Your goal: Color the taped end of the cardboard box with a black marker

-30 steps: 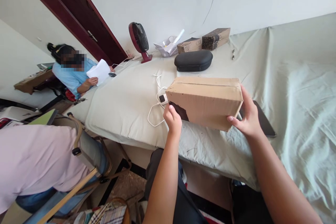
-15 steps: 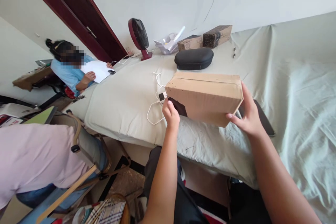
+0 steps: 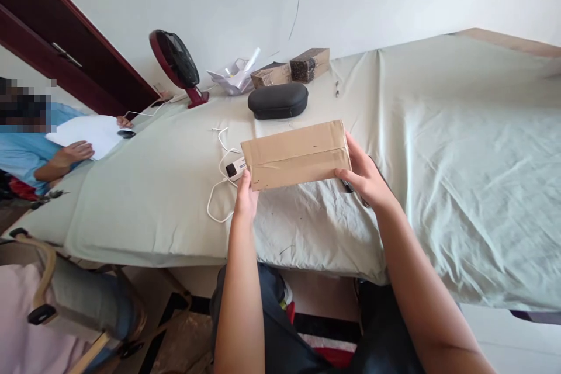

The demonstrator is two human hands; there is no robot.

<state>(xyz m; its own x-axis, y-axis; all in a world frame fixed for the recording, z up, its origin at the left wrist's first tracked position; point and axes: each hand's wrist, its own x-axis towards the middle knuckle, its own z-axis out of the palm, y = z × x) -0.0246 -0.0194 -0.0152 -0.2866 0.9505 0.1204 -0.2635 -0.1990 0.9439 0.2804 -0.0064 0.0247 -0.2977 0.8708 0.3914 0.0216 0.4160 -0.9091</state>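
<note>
Between my two hands is a brown cardboard box (image 3: 298, 155), tilted so a long taped side with a seam faces me. My left hand (image 3: 246, 198) grips its left end, thumb on the near corner. At the right end, my right hand (image 3: 363, 172) holds on with the thumb in front and the fingers behind. Just left of the box, a small white device with a black square (image 3: 234, 169) lies on the cloth beside a white cable (image 3: 213, 201). A dark flat object (image 3: 377, 169) is partly hidden behind my right hand.
Behind the box lies a black zip case (image 3: 278, 100). Further back are two cardboard boxes (image 3: 310, 64), a clear plastic bag (image 3: 236, 76), a dark red fan (image 3: 177, 64) and a pen (image 3: 337, 89). A person with white paper (image 3: 87, 131) sits at left; another sits on a chair (image 3: 44, 280).
The box has been turned in my hands, so the seam now faces me and the dark patch is out of sight. My view has swung to the right.
</note>
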